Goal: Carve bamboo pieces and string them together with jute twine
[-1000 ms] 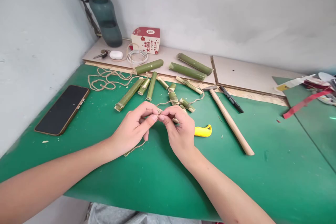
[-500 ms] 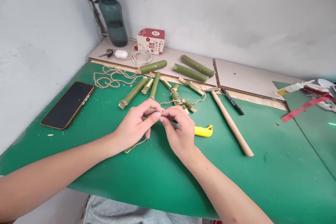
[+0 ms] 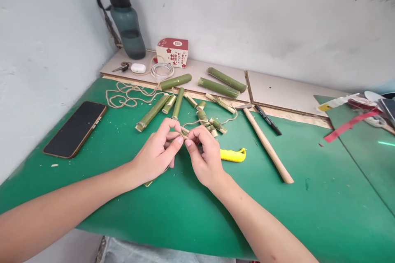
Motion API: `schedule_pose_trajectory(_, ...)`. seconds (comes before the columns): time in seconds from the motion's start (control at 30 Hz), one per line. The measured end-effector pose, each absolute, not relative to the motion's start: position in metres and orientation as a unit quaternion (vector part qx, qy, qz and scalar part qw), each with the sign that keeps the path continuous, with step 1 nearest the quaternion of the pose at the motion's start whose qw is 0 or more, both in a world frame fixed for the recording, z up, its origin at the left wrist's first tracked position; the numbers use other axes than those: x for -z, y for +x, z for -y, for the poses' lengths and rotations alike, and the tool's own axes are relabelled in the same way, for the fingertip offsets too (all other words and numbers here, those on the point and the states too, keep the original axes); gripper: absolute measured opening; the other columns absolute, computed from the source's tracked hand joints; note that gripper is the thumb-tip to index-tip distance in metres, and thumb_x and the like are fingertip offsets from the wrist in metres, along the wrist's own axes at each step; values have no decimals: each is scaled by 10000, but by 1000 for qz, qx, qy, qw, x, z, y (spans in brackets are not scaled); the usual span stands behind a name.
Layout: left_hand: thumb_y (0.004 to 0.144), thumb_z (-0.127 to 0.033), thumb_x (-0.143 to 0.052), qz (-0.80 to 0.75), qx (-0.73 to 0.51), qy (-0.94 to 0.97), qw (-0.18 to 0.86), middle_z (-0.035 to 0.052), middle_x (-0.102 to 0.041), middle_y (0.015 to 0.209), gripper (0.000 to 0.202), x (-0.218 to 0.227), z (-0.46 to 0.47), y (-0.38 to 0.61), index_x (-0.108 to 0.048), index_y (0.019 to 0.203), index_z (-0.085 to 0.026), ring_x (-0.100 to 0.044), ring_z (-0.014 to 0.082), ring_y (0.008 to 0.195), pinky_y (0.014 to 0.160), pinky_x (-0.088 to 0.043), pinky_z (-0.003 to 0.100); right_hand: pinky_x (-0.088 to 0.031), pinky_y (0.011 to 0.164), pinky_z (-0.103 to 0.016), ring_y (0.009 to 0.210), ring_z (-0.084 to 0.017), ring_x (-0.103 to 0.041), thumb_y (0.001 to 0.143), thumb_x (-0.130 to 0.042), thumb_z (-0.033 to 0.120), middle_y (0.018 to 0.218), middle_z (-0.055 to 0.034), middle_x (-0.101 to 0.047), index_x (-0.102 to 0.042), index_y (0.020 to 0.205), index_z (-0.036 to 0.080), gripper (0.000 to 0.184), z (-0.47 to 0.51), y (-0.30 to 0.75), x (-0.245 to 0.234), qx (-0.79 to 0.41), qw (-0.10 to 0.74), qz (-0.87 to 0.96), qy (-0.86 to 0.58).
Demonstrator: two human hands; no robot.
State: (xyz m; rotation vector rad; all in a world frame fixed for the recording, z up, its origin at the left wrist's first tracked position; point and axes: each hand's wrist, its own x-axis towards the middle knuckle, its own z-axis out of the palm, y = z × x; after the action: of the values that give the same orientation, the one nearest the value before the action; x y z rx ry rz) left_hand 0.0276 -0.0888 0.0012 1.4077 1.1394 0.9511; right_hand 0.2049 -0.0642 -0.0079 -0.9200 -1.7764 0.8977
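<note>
My left hand (image 3: 160,146) and my right hand (image 3: 205,154) meet over the green tabletop, thumbs and fingers pinching a thin jute string (image 3: 184,132) between them. A bit of green bamboo seems to show by the string at my fingertips, mostly covered. From there the string runs back to short bamboo pieces (image 3: 202,117) just beyond my hands. Below my left hand the end of a bamboo strip (image 3: 149,183) pokes out, the rest hidden. Beside my right hand lies a yellow utility knife (image 3: 233,155), partly behind the hand.
Several bamboo lengths (image 3: 151,113) lie ahead, near coiled string (image 3: 123,94). A phone (image 3: 75,129) is at left; a hammer (image 3: 268,146) and black marker (image 3: 268,120) at right. On the back ledge stand a water bottle (image 3: 128,31) and a red-and-white box (image 3: 173,53).
The whole view has shifted slightly. My fingertips have parted a little, and more of the string between them shows. Both hands keep their pinch.
</note>
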Motion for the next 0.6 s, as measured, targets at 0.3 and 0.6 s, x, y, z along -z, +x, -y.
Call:
schedule_pose_trajectory(0.3, 1055, -331, -587, -470, -423, 625, 458, -4, -726, 1097, 112, -4, 88, 27, -656, 1103, -259, -674, 49, 560, 500, -527, 166, -409, 657, -291, 731, -142, -468, 1011, -611, 259, 819, 11, -516, -558, 860, 222, 164, 63, 207, 5, -485, 480, 633, -366)
schedule_pose_trajectory(0.6, 974, -305, -712, -459, -480, 583, 468, 65, -718, 1246, 129, -4, 89, 28, -756, 1067, -228, -702, 90, 634, 516, -617, 222, -475, 684, -301, 767, -156, -565, 974, -654, 159, 850, -5, -606, -631, 868, 225, 127, 62, 206, 0, -406, 497, 677, -362)
